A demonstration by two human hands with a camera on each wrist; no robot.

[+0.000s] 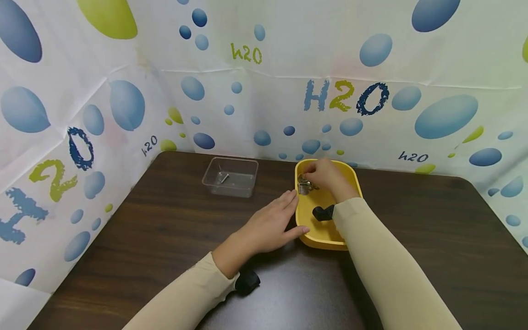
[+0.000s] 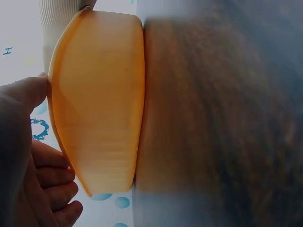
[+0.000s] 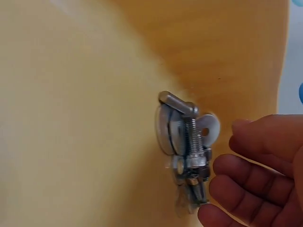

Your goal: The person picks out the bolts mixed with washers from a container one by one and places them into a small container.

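Observation:
A yellow tray [image 1: 326,243] stands on the table, with small metal parts [image 1: 306,185] at its far left corner. My left hand [image 1: 268,222] rests on the tray's left rim, fingers straight; in the left wrist view the hand [image 2: 42,184] touches the rim of the tray [image 2: 99,99]. My right hand [image 1: 327,178] is inside the tray, over the metal parts. Seen from the right wrist, bolts, washers and other hardware [image 3: 194,151] lie beside the fingertips of the right hand [image 3: 260,175], which are bent, with no part visibly held between thumb and fingers.
Left of the yellow tray, a clear plastic box [image 1: 241,185] with a small metal piece [image 1: 224,178] in it stands on the dark wooden table [image 1: 165,229]. A white sheet with blue and green drops [image 1: 264,91] hangs behind.

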